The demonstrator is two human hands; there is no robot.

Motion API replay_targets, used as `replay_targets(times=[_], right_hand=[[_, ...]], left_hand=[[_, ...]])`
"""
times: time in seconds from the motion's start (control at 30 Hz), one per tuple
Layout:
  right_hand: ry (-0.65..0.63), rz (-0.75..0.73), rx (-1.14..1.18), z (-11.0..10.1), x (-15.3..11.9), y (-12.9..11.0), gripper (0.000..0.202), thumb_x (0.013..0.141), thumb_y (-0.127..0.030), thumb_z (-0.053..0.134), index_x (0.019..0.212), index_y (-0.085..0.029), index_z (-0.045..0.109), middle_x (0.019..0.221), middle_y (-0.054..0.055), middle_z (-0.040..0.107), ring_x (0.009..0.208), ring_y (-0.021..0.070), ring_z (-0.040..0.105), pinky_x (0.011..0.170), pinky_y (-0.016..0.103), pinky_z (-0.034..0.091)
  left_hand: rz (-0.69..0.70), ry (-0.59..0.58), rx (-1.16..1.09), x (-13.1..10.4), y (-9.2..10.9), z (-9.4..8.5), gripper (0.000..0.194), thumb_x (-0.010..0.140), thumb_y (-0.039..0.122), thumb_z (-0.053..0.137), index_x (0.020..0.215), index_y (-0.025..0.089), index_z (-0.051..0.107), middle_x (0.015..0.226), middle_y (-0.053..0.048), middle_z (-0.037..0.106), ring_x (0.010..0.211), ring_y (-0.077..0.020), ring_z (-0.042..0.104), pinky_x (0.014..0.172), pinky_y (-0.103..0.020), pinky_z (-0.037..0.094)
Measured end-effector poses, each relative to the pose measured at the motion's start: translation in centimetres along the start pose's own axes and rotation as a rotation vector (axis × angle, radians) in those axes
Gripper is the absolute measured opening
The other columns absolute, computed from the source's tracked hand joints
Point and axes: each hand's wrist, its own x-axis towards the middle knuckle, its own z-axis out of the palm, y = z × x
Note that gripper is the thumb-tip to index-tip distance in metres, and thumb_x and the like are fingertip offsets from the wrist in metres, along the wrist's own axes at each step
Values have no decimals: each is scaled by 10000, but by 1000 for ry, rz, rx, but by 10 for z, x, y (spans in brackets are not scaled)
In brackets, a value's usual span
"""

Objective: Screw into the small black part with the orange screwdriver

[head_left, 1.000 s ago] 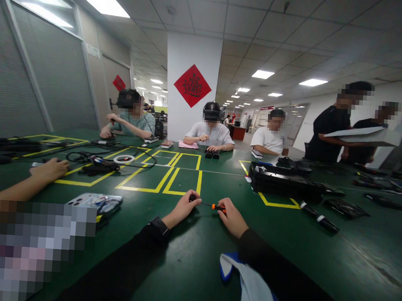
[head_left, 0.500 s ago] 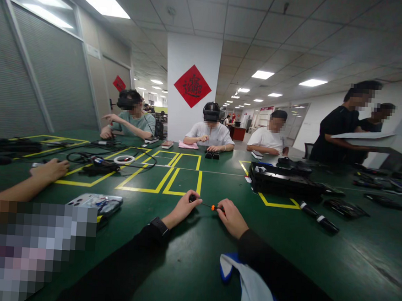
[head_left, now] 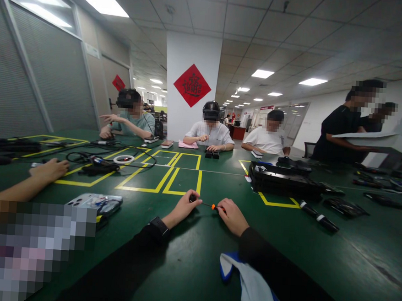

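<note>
My left hand and my right hand rest on the green table, close together. Between them lies a small screwdriver with an orange and black handle. My right hand grips the handle end. My left fingers pinch a small dark part at the tip of the screwdriver's shaft. Both my arms wear dark sleeves, and a dark watch sits on my left wrist.
A blue and white cloth lies under my right forearm. A black device and a black tool lie to the right. A phone and a neighbour's hand are on the left. Cables, yellow tape lines and several people sit beyond.
My hands and the screwdriver have stayed almost still. The two standing people at the right with the white board have shifted slightly to the right.
</note>
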Motion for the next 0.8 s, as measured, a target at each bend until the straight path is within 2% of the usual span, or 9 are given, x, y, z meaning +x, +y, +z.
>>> replay_targets(times=[0.1, 0.23, 0.33, 0.47, 0.63, 0.8], right_hand=[[10, -2, 44, 0, 0, 1, 85, 796, -217, 466, 849, -174, 518, 851, 36, 510, 803, 152, 461, 729, 281, 368], [24, 8, 83, 0, 0, 1, 152, 755, -243, 532, 891, -179, 508, 873, 36, 512, 808, 157, 463, 728, 285, 370], [25, 20, 77, 1, 1, 2, 136, 811, -267, 457, 886, -179, 527, 859, 39, 517, 816, 154, 465, 741, 285, 366], [-16, -3, 66, 2, 2, 4, 214, 860, -244, 362, 766, -177, 542, 799, 30, 515, 800, 143, 463, 748, 279, 359], [-8, 2, 100, 1, 1, 4, 101, 802, -256, 479, 838, -171, 518, 835, 28, 514, 788, 142, 462, 721, 271, 369], [-2, 21, 110, 1, 0, 3, 148, 766, -255, 523, 889, -172, 517, 860, 33, 521, 802, 150, 466, 729, 279, 369]], left_hand=[[0, 9, 3, 0, 0, 0, 235, 687, 359, 546, 828, 175, 514, 767, 1, 545, 727, -135, 507, 703, -262, 395], [6, -3, 4, 0, 1, 1, 218, 682, 340, 552, 819, 174, 516, 781, -3, 550, 743, -140, 512, 712, -266, 397], [7, -13, 1, 0, 0, 1, 218, 679, 333, 555, 825, 176, 514, 781, 1, 551, 740, -138, 514, 712, -265, 398], [14, -17, -2, 0, -1, 1, 225, 678, 333, 558, 835, 179, 507, 756, 13, 543, 708, -128, 509, 695, -259, 398], [9, -4, 5, -1, 0, 1, 226, 685, 340, 549, 835, 178, 502, 767, 8, 542, 713, -129, 507, 692, -258, 398], [17, -24, -2, -1, 3, 1, 213, 695, 336, 542, 836, 180, 507, 780, 4, 546, 731, -134, 512, 702, -259, 401]])
